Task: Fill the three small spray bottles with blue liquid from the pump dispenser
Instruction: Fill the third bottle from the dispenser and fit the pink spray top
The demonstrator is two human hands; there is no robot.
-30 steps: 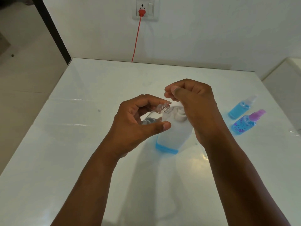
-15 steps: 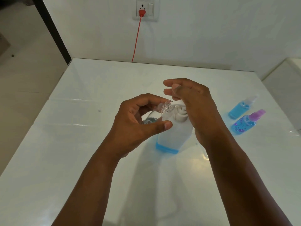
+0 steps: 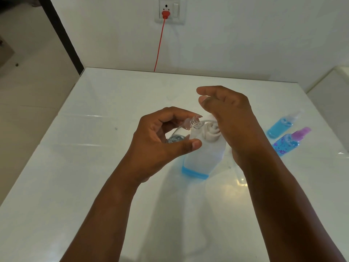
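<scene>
My left hand (image 3: 156, 146) grips a small clear spray bottle (image 3: 194, 123), uncapped and tilted. Its open neck sits at the spout of the pump dispenser (image 3: 204, 159), and a little liquid shows in its lower end. The dispenser is a translucent bottle standing on the table with a thin layer of blue liquid at its base. My right hand (image 3: 232, 114) hovers over the white pump head (image 3: 211, 131). Its thumb and fingers pinch something small and pale, which looks like the bottle's spray cap. Two filled spray bottles lie at the right, one clear-capped (image 3: 281, 124) and one purple-capped (image 3: 289, 142).
The glossy white table (image 3: 94, 186) runs back to the wall. A red cord (image 3: 159, 44) hangs from a wall socket (image 3: 169, 10) down behind the table's far edge. A white unit (image 3: 336, 95) stands to the right, and floor lies beyond the table's left edge.
My right hand has risen from the pump head and its fingers have loosened, so more of the pump shows. My left hand and the small bottle have stayed at the spout.
</scene>
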